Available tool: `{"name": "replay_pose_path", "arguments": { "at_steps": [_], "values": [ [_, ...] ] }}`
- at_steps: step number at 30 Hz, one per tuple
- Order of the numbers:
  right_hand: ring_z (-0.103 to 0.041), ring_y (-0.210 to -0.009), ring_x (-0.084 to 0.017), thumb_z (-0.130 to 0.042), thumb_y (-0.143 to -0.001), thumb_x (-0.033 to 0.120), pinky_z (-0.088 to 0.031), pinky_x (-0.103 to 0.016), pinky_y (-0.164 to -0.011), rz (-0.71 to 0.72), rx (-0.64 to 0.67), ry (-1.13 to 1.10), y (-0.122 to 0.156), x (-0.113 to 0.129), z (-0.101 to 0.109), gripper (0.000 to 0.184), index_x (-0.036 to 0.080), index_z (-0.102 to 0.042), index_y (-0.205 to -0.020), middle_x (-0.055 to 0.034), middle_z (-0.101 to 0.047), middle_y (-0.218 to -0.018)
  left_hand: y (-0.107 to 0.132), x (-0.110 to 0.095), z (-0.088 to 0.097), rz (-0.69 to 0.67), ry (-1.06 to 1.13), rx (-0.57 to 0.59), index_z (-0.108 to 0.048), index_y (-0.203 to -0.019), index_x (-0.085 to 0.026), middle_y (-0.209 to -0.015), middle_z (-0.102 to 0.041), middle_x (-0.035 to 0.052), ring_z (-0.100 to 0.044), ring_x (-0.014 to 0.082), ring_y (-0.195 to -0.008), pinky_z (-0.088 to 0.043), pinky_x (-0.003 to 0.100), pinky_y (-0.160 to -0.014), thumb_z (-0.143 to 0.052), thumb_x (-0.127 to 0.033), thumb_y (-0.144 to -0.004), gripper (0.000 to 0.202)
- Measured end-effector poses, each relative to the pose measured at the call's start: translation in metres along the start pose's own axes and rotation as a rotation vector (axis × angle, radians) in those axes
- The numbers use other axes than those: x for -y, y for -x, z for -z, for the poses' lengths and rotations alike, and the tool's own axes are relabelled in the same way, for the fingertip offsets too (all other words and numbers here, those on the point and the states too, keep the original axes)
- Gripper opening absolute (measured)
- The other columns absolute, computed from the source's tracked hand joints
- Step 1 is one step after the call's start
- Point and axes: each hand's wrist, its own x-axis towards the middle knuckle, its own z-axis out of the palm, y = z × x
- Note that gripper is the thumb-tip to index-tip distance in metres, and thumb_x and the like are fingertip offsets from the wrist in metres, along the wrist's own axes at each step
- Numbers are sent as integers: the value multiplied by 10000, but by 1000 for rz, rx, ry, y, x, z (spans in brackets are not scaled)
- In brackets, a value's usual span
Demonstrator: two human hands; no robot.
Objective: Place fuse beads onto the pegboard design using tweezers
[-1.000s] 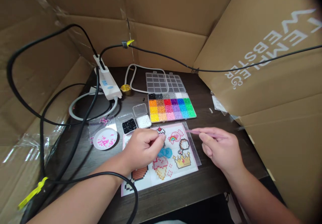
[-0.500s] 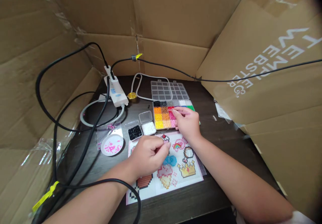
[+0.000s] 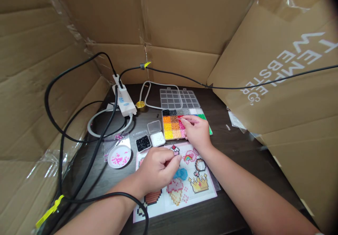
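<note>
My right hand point(image 3: 198, 133) reaches over the sorted bead box point(image 3: 173, 139), closed on pink tweezers point(image 3: 192, 121). The tweezer tips are at the red beads point(image 3: 180, 117). My left hand point(image 3: 158, 168) hovers over or rests on the printed pattern sheet point(image 3: 195, 197), thumb pressed to curled fingers; what it pinches, if anything, cannot be made out. The sheet shows an ice cream, a crown and a rainbow, partly hidden by my left hand. Beside it are a small box of black beads point(image 3: 143, 143) and one of white beads point(image 3: 157, 139).
A white dish point(image 3: 129, 152) of pink beads stands at left by a clear pegboard point(image 3: 108, 147). Behind are a power strip point(image 3: 124, 99) with looping black cables point(image 3: 62, 161), and a gold cup point(image 3: 141, 105). Cardboard walls point(image 3: 179, 16) surround the dark table point(image 3: 221, 157).
The whole view has shifted slightly, so everything sits a little lower and to the right. The tweezers stay at the red beads, and my left hand keeps its closed pose over the sheet.
</note>
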Motion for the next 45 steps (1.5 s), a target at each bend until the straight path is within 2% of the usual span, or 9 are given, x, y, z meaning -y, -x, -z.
{"name": "replay_pose_path", "arguments": {
  "at_steps": [9,17,24,28,31,33,35,40,45],
  "values": [
    [-692,-684,-198,-714,-746,291,-546,-312,-640,50,-20,12,-2,-1,0,128,174,-763,-760,-64,-768,-744,0,-1,0,-16,15,1,-284,-538,-181,-481,-305,-63,-314,62,-456,-255,229,-491,-489,-182,-914,428],
    [-707,-714,-204,-714,-731,285,-554,-316,-675,75,-50,21,-5,-4,-1,141,160,-774,-757,-70,-780,-762,-1,0,1,-35,6,-6,-286,-534,-174,-483,-289,-68,-292,57,-454,-245,224,-489,-499,-168,-909,431],
    [-691,-671,-201,-739,-717,311,-530,-296,-572,17,-62,-49,-1,1,2,156,167,-769,-770,-62,-763,-732,0,-1,0,6,3,15,-308,-519,-173,-473,-322,-61,-314,61,-453,-257,231,-493,-498,-182,-911,435],
    [-548,-441,-125,-761,-729,317,-417,-246,-408,-23,-74,-104,6,17,9,174,158,-768,-798,-6,-657,-540,1,1,0,5,0,-1,-336,-510,-169,-471,-337,-61,-319,57,-450,-259,227,-489,-508,-184,-910,436],
    [-427,-335,-87,-787,-737,337,-332,-224,-335,-39,-71,-173,16,29,26,212,149,-765,-833,42,-556,-427,0,2,1,1,-2,-4,-375,-502,-163,-464,-374,-58,-343,54,-445,-266,222,-486,-515,-184,-916,437],
    [-429,-335,-77,-805,-742,350,-328,-218,-329,-32,-65,-203,25,33,44,230,152,-764,-851,18,-613,-476,0,3,1,-10,-5,-14,-368,-497,-162,-458,-356,-62,-338,50,-441,-263,218,-481,-519,-178,-915,444],
    [-433,-348,-62,-804,-768,353,-319,-209,-327,-43,-43,-193,38,31,66,229,162,-771,-892,-32,-712,-609,-1,3,2,-19,-8,-23,-354,-496,-161,-460,-334,-66,-327,46,-438,-258,212,-475,-525,-172,-912,450],
    [-424,-345,-33,-800,-792,338,-331,-210,-325,-156,75,-157,77,6,119,191,187,-792,-907,-121,-797,-926,-2,2,2,-22,-14,-22,-367,-492,-159,-459,-343,-64,-333,43,-433,-259,205,-464,-531,-168,-912,450],
    [-450,-345,-55,-778,-802,338,-351,-215,-333,-246,170,-71,104,-20,141,195,174,-816,-901,-130,-787,-795,-3,0,2,-30,-23,-19,-346,-485,-162,-451,-327,-66,-312,43,-426,-247,206,-449,-534,-160,-902,458]
  ]
}}
